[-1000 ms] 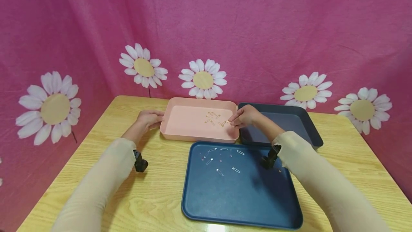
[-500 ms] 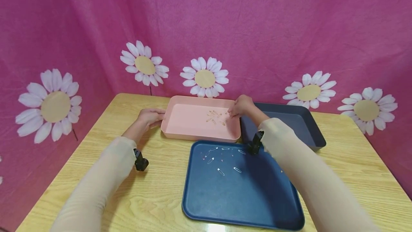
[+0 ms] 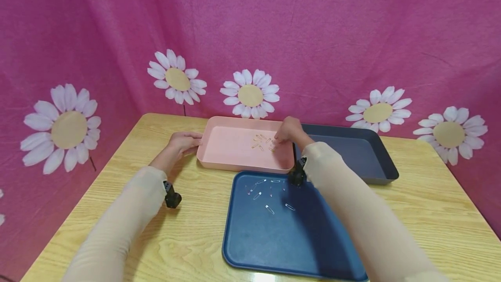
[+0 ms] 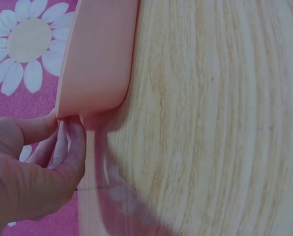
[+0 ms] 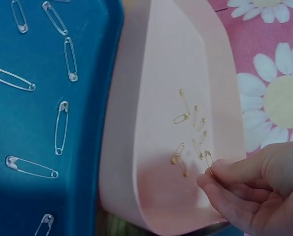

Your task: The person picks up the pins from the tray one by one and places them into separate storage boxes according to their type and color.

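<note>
My right hand [image 3: 287, 130] pinches a small gold safety pin [image 5: 209, 161] between thumb and fingertips, over the right end of the pink tray [image 3: 219, 165]. In the right wrist view, several gold safety pins [image 5: 180, 166] lie scattered on that tray's floor, just beyond the fingertips. At the tray's left end my left hand [image 4: 43, 162] holds the rim, its thumb at the edge and fingers curled against the outer wall. Larger silver safety pins [image 5: 62, 128] are spread on the flat blue tray [image 3: 270, 238] in front.
A dark, deep tray [image 3: 352, 151] stands to the right of the pink one, partly behind my right arm. Tiny reddish bits [image 3: 271, 195] lie among the silver pins. The wooden table [image 3: 188, 229] meets a pink flowered curtain [image 3: 313, 47] at the back.
My right hand has shifted slightly left and back over the pink tray, its forearm swinging left across the blue tray. The left hand stays at the rim.
</note>
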Demonstrator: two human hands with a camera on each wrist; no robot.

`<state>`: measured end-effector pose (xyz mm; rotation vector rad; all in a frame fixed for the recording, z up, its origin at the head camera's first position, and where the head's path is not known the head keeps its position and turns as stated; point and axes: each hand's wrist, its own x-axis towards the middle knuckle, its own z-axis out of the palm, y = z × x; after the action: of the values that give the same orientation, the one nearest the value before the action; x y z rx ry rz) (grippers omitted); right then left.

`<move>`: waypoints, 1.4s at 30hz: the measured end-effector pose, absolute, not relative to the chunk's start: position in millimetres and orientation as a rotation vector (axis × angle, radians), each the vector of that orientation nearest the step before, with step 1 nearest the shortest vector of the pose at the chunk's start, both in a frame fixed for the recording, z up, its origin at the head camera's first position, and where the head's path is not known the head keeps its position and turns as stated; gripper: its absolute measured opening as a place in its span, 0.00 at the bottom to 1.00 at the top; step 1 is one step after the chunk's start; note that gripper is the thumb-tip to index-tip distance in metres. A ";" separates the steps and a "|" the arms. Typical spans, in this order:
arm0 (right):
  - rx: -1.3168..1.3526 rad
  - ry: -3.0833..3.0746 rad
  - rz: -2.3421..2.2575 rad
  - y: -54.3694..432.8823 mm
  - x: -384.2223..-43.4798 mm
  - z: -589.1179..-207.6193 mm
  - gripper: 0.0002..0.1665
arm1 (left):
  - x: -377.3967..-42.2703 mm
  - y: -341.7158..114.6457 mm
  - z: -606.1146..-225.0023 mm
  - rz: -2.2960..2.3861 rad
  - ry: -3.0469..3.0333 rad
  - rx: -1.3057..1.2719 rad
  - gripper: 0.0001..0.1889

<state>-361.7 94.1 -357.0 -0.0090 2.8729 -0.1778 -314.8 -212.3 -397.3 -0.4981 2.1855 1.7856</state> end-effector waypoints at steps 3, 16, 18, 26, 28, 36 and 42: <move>-0.019 2.899 -0.204 93.3 -364.9 -365.3 0.17 | -314.9 -212.3 -397.4 1.785 2.195 -0.501 0.22; -0.085 2.922 -0.403 91.2 -357.1 -369.2 0.09 | -313.5 -211.3 -399.5 1.790 2.196 -0.507 0.22; -0.103 2.926 -0.432 94.5 -353.2 -366.6 0.09 | -312.6 -210.7 -399.7 1.787 2.203 -0.502 0.22; -0.296 2.966 -0.634 121.1 -330.2 -361.1 0.07 | -313.2 -211.5 -399.0 1.820 2.204 -0.495 0.22; -0.366 2.961 -0.661 130.5 -320.9 -360.4 0.07 | -313.4 -211.3 -398.9 1.802 2.218 -0.504 0.21; -0.544 2.937 -0.689 173.8 -274.3 -361.0 0.08 | -312.3 -209.6 -399.2 1.788 2.228 -0.508 0.22; -0.554 2.943 -0.723 200.6 -239.2 -361.1 0.07 | -311.9 -211.2 -398.8 1.817 2.217 -0.480 0.22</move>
<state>-239.2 200.6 -361.1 -0.5541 2.9428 -0.7230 -311.9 -211.2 -398.8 -0.4799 2.2168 1.8169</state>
